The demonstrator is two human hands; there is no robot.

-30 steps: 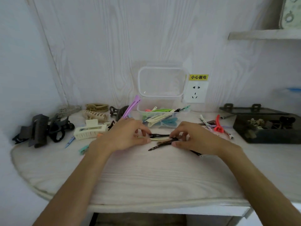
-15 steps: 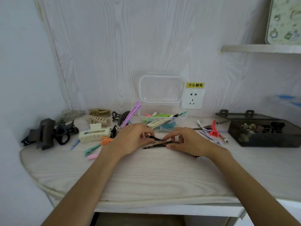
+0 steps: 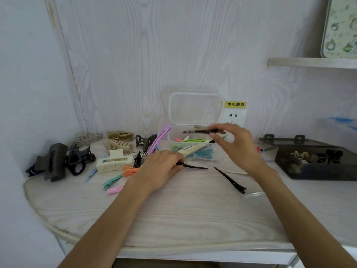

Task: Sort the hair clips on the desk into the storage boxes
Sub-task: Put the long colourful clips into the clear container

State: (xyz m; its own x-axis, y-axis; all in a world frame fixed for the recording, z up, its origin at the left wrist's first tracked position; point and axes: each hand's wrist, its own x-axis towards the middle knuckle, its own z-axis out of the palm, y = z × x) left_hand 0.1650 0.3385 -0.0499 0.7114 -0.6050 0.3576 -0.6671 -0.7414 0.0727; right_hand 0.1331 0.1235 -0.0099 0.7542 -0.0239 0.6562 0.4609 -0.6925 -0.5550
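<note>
Right hand [image 3: 234,144] is pinching a dark clip [image 3: 200,131] above the clear box [image 3: 190,149] at table's back edge; left hand [image 3: 161,169] is gripping a black clip [image 3: 193,166] w/ curled fingers, mid-table.

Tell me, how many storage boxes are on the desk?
2: a clear box, lid up, at the back wall, and a dark box at the right. Others may be out of view.

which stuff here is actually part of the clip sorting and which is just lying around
Part of the job:
right hand pinching a dark clip over the clear box
left hand on a black clip
black clip on desk
dark box
claw clips

Lying about:
wall socket
shelf
</note>
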